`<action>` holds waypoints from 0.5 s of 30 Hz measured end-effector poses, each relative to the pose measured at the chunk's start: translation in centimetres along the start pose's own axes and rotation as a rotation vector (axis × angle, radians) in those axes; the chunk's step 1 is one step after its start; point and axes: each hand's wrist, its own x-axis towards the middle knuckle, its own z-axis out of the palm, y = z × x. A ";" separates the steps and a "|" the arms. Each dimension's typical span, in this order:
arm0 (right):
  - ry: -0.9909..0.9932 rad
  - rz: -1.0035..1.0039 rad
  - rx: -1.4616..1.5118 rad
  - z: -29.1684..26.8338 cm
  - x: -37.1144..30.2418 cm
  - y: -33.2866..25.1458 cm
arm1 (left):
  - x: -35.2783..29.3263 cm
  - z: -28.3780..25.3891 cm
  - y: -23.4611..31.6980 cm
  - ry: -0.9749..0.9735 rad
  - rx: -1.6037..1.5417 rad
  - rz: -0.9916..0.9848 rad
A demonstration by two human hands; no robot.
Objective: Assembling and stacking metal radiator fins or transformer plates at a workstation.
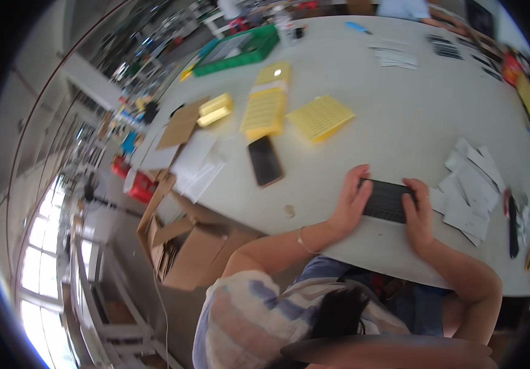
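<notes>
Near the front edge of the table, both my hands hold a black rectangular block (388, 200) with a ridged lower edge, perhaps a stack of thin black pieces; its exact kind is unclear. My left hand (352, 202) grips its left end, with the thumb along the side. At its right end my right hand (420, 212) is closed round it, the fingers curled over the top. Just right of that hand lies a loose pile of white paper slips (469, 184). A dark phone (265, 161) rests on the table farther left.
Yellow printed sheets (321, 117), a long yellow stack (267, 104) and a yellow block (215, 110) lie beyond the phone. A green tray (237, 50) stands at the far left. An open cardboard box (200, 255) adjoins the table's left edge. Another person (403, 9) sits across the table.
</notes>
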 end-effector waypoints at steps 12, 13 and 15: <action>0.032 -0.005 0.020 -0.1 -0.5 -0.4 | -0.2 0.0 1.6 -0.073 0.060 -0.015; 0.029 -0.005 0.011 -0.1 -0.5 -0.5 | -0.2 -0.1 1.6 -0.081 0.059 -0.014; 0.030 -0.005 0.000 0.0 -0.5 -0.5 | -0.2 -0.4 1.5 -0.083 0.015 -0.046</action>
